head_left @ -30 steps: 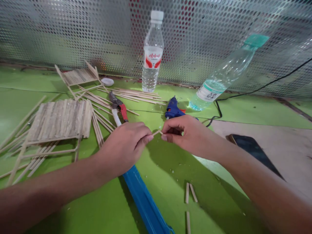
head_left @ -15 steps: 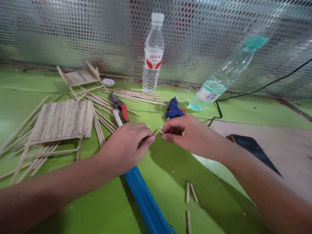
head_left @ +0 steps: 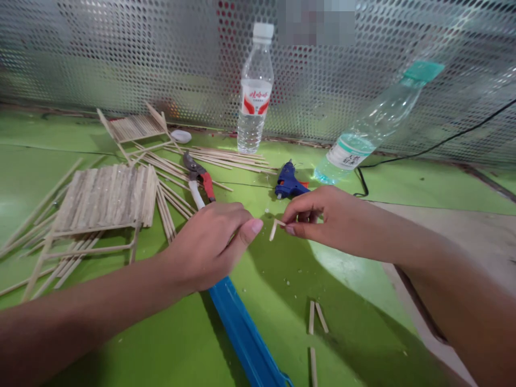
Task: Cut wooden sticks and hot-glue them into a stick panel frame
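Between the thumb and forefinger of my right hand (head_left: pixel 318 215) is one end of a small V-shaped piece of two joined wooden sticks (head_left: pixel 274 230). The other leg of the V hangs free, pointing down and toward me. My left hand (head_left: pixel 215 242) is just left of it, apart from the piece, its fingers curled and thumb against the forefinger with nothing seen in them. A blue glue gun (head_left: pixel 289 183) lies behind my right hand. Red-and-white handled cutters (head_left: pixel 198 180) lie behind my left hand. Three short cut sticks (head_left: pixel 312 317) rest on the green surface nearer me.
Stick-built chair-like frames stand at left, one near (head_left: pixel 105 199) and one farther back (head_left: pixel 135 128), among loose sticks (head_left: pixel 226 157). A water bottle (head_left: pixel 255 97) stands upright; a green-capped bottle (head_left: pixel 350 148) leans against the perforated metal panel (head_left: pixel 161 59). A blue plastic strip (head_left: pixel 245 336) lies in front.
My left hand has let go of the V-shaped stick piece. My right hand has moved slightly right with it, and one leg now points downward.
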### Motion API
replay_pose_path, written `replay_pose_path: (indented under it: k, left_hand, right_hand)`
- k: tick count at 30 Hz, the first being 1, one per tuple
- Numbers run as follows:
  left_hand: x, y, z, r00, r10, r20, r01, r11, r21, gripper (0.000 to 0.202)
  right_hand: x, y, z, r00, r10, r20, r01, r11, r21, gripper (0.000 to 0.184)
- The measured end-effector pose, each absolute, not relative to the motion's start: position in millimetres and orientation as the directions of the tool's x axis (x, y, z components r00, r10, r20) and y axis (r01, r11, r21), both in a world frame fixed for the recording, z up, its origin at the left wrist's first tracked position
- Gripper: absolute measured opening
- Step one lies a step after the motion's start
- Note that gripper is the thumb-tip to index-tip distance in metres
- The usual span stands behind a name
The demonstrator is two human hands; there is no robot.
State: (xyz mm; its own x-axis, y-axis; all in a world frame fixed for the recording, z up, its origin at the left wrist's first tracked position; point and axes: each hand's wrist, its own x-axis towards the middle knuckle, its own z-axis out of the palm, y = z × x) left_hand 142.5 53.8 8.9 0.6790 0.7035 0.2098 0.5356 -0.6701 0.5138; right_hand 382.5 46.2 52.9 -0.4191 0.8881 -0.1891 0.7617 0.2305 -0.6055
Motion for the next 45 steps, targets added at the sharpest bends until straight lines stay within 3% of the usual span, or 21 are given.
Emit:
replay_pose_path:
  k: [23, 45]
  left_hand:
    - [145, 54, 6, 0.701, 0.684, 0.202, 0.544, -0.696, 0.468, 0.022]
    - [146, 53, 7, 0.679, 0.71, 0.186, 0.573, -0.671, 0.47, 0.017]
  right_hand:
    - [369, 40, 51, -0.395, 0.897, -0.2, 0.774, 0.208, -0.597, 0.012]
    - [360, 37, 43, -0.414, 0.897, -0.157, 0.778, 0.259, -0.573, 0.013]
